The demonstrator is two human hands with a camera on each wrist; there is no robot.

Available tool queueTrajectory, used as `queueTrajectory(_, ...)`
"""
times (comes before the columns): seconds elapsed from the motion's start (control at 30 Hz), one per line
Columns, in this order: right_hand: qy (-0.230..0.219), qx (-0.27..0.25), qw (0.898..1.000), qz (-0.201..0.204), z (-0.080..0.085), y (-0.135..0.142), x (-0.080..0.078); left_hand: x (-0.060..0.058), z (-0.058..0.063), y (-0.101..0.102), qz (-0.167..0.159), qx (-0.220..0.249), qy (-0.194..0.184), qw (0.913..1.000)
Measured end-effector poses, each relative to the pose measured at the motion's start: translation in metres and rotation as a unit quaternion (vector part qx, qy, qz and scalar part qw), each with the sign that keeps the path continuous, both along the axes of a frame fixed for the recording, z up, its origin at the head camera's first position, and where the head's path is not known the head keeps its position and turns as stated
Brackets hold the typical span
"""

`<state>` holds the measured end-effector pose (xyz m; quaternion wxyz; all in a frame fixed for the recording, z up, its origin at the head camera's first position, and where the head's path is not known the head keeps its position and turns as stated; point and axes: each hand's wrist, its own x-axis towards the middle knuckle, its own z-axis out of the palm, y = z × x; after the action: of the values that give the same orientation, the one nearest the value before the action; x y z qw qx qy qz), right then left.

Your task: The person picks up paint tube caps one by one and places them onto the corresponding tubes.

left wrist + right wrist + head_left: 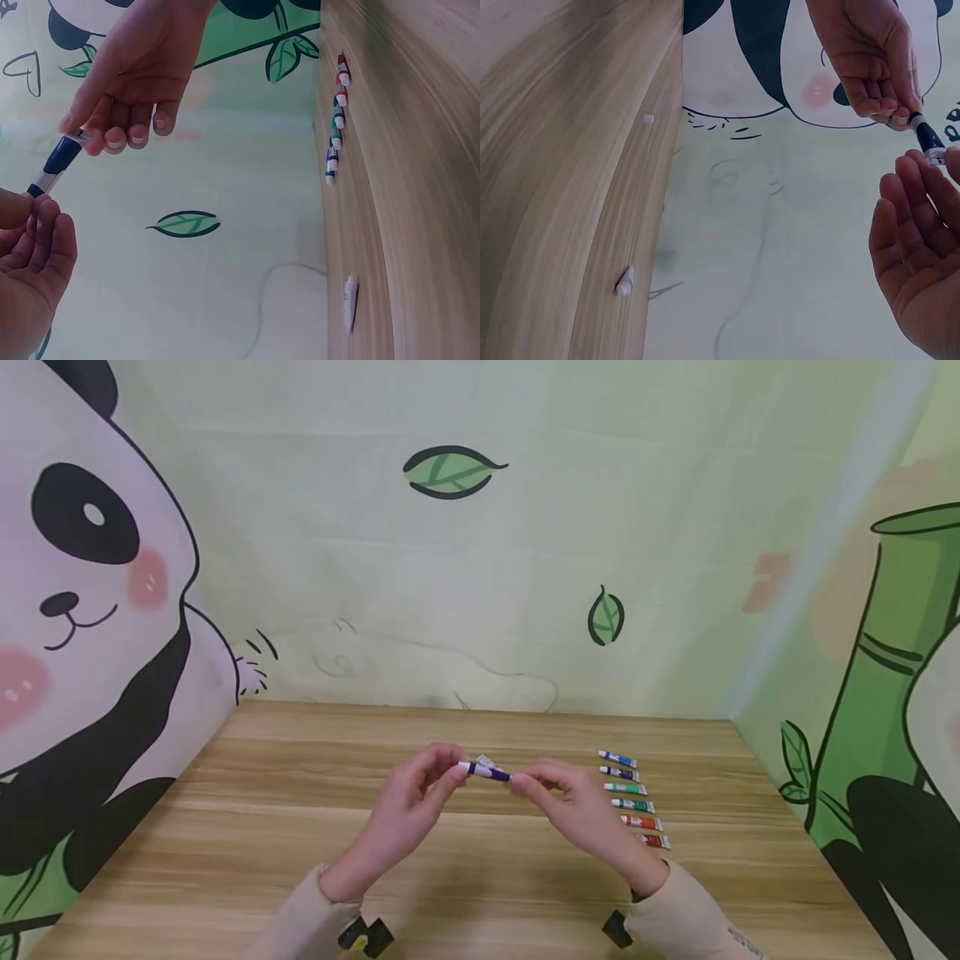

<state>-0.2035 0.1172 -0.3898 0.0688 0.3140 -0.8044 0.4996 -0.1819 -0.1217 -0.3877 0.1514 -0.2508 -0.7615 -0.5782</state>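
Note:
A small dark violet-blue and white paint tube (491, 772) is held in the air between both hands, lying nearly level in the head view. My left hand (416, 797) pinches its white cap end between thumb and fingers. At the opposite, flat crimped end, my right hand (573, 802) pinches the tube with thumb and forefinger. In the left wrist view the tube's dark body (63, 155) shows, the right hand's other fingers loosely bent below its grip. A white tube (350, 304) lies on the table behind the hands, partly covered in the head view.
To the right on the wooden table (300, 827) lies a column of paint tubes (626, 789), in blues, greens, orange-red and red. The right wrist view shows a small white block-like piece (648, 118) on the tabletop. A panda-printed backdrop (300, 527) rises behind the table.

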Motion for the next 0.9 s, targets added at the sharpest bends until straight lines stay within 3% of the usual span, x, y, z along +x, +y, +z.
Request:
queueTrajectory(0.37,-0.132,-0.039,0.99,0.016,0.002,-0.001,-0.004,-0.001,-0.001,0.004,0.019,-0.034,0.067,0.997)
queueTrajectory(0.5,-0.187,-0.075,0.979,0.026,0.004,0.0,-0.005,-0.003,-0.005,0.006,0.03,-0.056,0.106,0.9924)
queueTrajectory(0.77,-0.279,-0.161,0.946,0.035,0.004,0.003,-0.012,-0.007,-0.01,0.013,0.042,-0.087,0.159,0.9825)
queueTrajectory(0.83,-0.283,-0.173,0.943,0.03,0.004,0.004,-0.014,-0.01,-0.009,0.016,0.04,-0.092,0.166,0.9811)
queueTrajectory(0.9,-0.276,-0.168,0.946,0.016,0.003,0.006,-0.015,-0.012,-0.008,0.019,0.035,-0.096,0.17,0.9802)
